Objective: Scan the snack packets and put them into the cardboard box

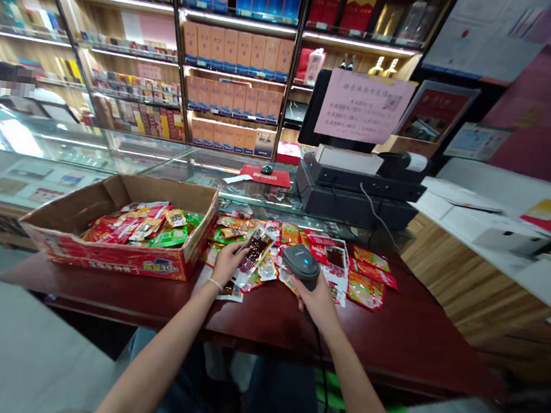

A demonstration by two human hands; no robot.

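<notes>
My left hand (226,268), with a light band at the wrist, is closed on the left edge of a snack packet (256,249) with a dark, shiny middle and pale edges. In my right hand (317,299) is a dark grey barcode scanner (301,262) with a small blue light on top. Its head is close to the packet, and its black cable (321,364) hangs down past the table edge. Under and around both hands lie several red, green and orange snack packets (365,290) on the dark red table (262,324).
At the left stands an open cardboard box (115,260) partly filled with snack packets. Behind the table are a glass counter (180,166), a red mouse pad (279,178) with a mouse, and a till (356,199) with a sign. Shelves of boxed goods line the wall. Another person sits far left.
</notes>
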